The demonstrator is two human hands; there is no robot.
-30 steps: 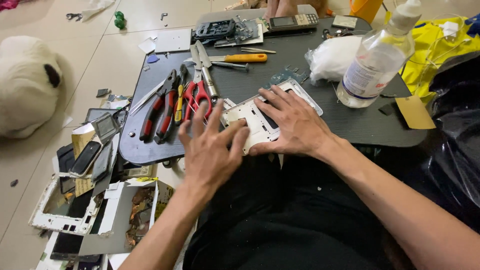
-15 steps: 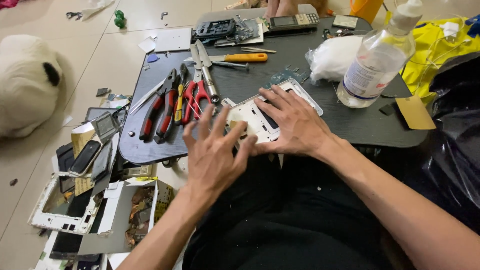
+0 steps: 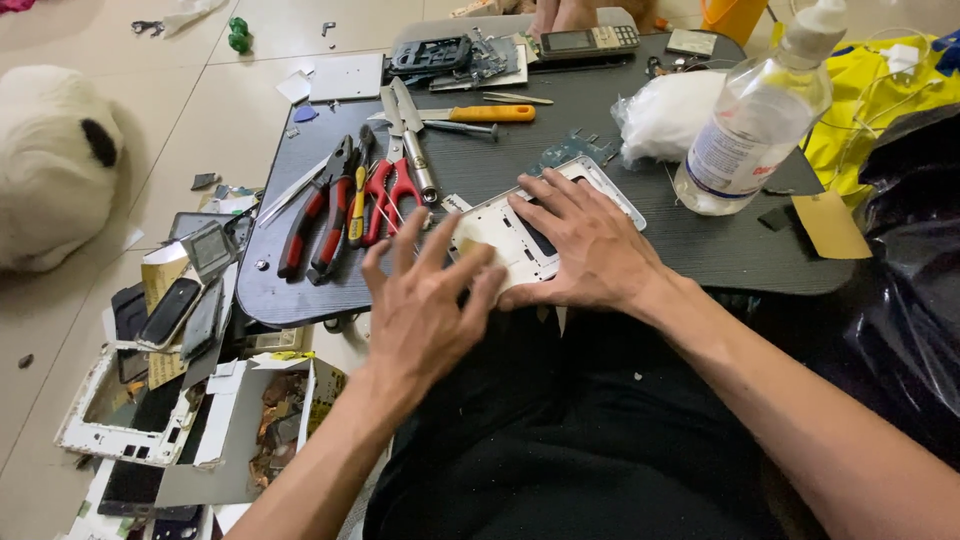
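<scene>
White phone frame (image 3: 520, 238) lies flat on the near edge of the dark table (image 3: 700, 250), already stripped to a shell. Right hand (image 3: 590, 245) presses it, fingers spread; left hand (image 3: 425, 305) open, hovering beside, holding nothing. Pliers (image 3: 320, 210) lie unused.

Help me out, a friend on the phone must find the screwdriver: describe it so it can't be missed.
Start at the dark tabletop and look toward its far side, beyond the red-handled pliers. The screwdriver lies flat there, left of the white bag. Its orange handle is the only one among the tools.
</scene>
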